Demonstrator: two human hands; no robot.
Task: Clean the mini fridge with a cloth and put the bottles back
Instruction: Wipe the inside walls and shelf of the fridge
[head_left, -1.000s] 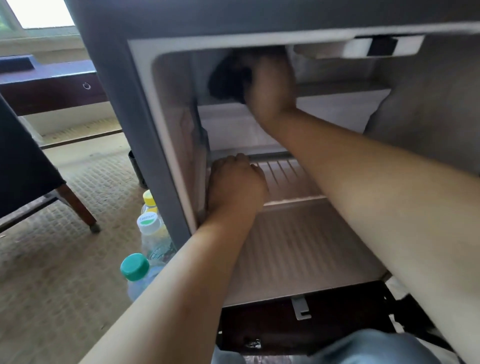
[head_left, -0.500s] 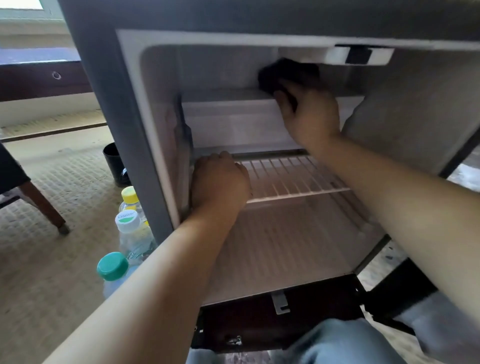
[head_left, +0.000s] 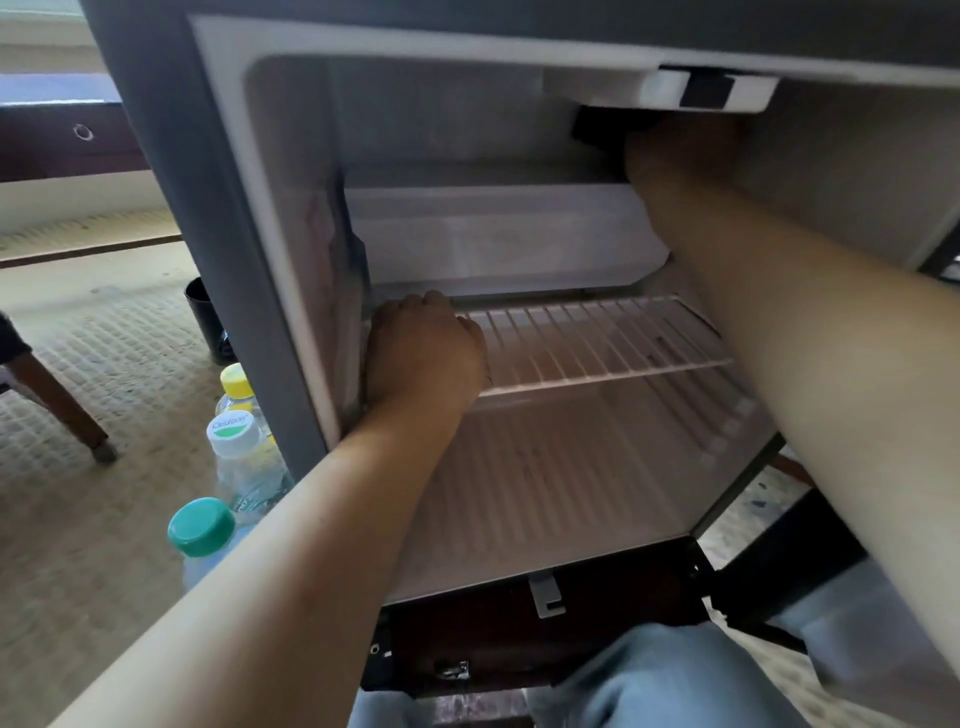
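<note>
- Wiping step: my right hand (head_left: 675, 156) has the dark cloth (head_left: 597, 130) in the mini fridge's (head_left: 291, 208) top right corner. My fingers are in shadow, so I cannot tell whether they grip it or press flat.
- My left hand (head_left: 423, 353) rests on the wire shelf (head_left: 597, 338) with fingers curled; whether it grips is unclear.
- Next, I judge: the lower walls.
- No bottles inside; three bottles (head_left: 234, 447) stand on the carpet (head_left: 78, 519) beside the fridge.

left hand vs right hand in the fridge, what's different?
Left hand sits low, fingers curled on the white wire shelf; right hand is up in the top-right corner. Right hand holds the dark cloth; left hand has none. Both are inside the grey mini fridge.
</note>
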